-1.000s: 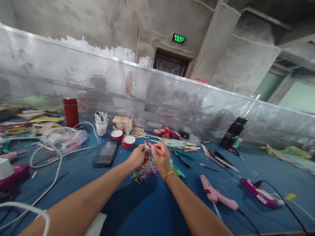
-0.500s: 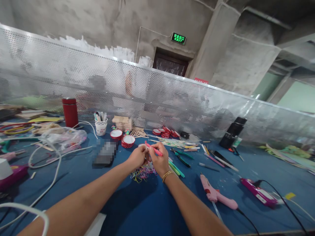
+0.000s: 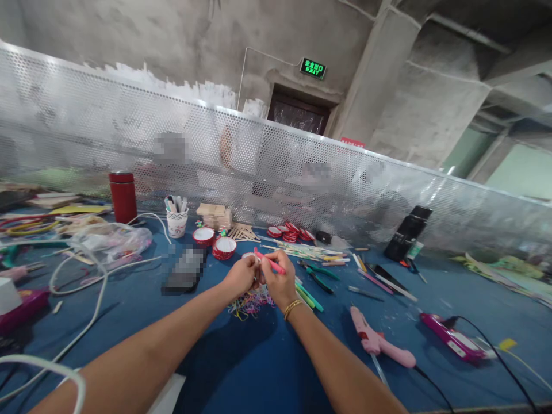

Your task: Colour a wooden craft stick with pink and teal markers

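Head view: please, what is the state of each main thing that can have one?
Left hand, closed on small light piece
Right hand, closed on pink pen
Red flask, upright, capped
Paper cup, upright, holding pens
Black bottle, capped
Phone, lying flat, screen unclear
Pliers, handles spread
Pink glue gun, lying on its side
Purple power strip, plug inserted
Exit sign, lit

One bright-pink marker (image 3: 273, 263), one phone (image 3: 186, 270)

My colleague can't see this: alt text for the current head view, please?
A person's right hand holds a pink pen close to a small piece, mostly hidden, in the left hand. A tangle of colorful strands lies by the hands on a blue table, with a pink glue gun to the right.
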Demonstrator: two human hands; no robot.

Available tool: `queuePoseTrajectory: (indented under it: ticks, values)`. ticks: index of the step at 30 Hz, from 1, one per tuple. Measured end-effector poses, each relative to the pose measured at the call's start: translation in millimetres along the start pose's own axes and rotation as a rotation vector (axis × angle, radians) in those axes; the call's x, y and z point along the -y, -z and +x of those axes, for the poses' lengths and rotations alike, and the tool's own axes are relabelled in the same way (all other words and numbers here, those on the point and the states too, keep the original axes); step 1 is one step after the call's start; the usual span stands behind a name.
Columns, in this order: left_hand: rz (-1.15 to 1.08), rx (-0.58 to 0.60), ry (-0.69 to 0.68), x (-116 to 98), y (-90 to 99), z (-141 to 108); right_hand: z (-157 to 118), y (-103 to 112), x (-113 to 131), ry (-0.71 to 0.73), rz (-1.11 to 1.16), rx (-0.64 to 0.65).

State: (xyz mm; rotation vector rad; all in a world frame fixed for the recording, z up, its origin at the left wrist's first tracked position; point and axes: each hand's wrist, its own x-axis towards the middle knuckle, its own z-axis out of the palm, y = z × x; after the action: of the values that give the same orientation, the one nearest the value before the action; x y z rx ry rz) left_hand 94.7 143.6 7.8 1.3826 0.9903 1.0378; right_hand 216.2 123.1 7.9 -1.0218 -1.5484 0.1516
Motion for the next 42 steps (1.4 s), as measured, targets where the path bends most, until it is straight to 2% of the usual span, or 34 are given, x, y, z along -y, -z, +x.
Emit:
queuePoseTrajectory:
  ticks: [10, 23, 36, 42]
  values:
    - [-0.011, 0.013, -0.033, 11.1, 3.8, 8.4, 0.1, -0.1, -4.0, -0.009, 0.018, 0.010]
    - [0.094, 0.027, -0.049, 18.5, 6.7, 13.7, 2.6, 0.9, -4.1, -0.016, 0.018, -0.013]
    - [0.180, 0.043, -0.044, 18.8, 9.8, 12.1, 4.6, 3.5, -1.5, -0.005, 0.011, -0.031]
    - [0.241, 0.044, -0.019, 12.1, 9.6, 8.4, 6.5, 4.2, -2.2, -0.001, 0.009, -0.053]
